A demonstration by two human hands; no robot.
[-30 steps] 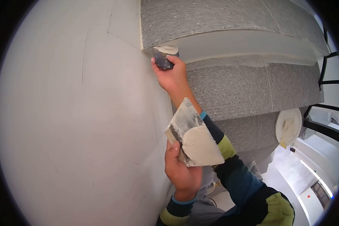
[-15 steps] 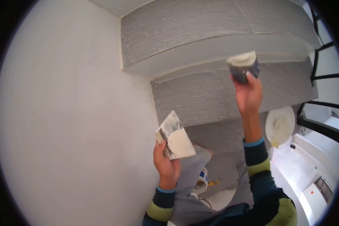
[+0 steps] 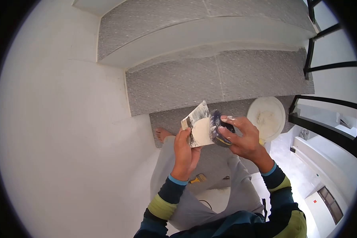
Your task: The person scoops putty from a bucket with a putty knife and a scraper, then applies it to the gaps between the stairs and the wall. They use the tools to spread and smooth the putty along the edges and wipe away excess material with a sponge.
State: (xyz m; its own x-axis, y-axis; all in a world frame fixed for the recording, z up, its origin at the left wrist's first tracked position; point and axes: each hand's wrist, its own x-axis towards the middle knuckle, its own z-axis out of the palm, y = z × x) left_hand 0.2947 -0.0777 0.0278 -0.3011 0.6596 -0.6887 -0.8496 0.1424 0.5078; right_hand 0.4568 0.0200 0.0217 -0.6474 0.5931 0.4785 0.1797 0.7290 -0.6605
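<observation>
My left hand (image 3: pixel 183 155) is closed on a flat scraper plate (image 3: pixel 194 117), its face smeared with a pool of cream-white putty (image 3: pixel 202 131). In my right hand (image 3: pixel 245 138) is a dark blue putty scraper (image 3: pixel 217 126), gripped between thumb and fingers. Its edge meets the right side of the plate, at the putty. White smears mark the right fingers and the scraper.
Grey stone-like stair treads (image 3: pixel 170 85) rise ahead, with a white wall (image 3: pixel 59 139) on the left and a black railing (image 3: pixel 325 67) on the right. A round white container (image 3: pixel 282 113) with pale residue stands on the right. Below lies a paintbrush (image 3: pixel 199 178), near my bare foot (image 3: pixel 163 134).
My right hand has come down from over the upper step, bringing the scraper to the plate. The left hand still holds the plate, and the view has shifted.
</observation>
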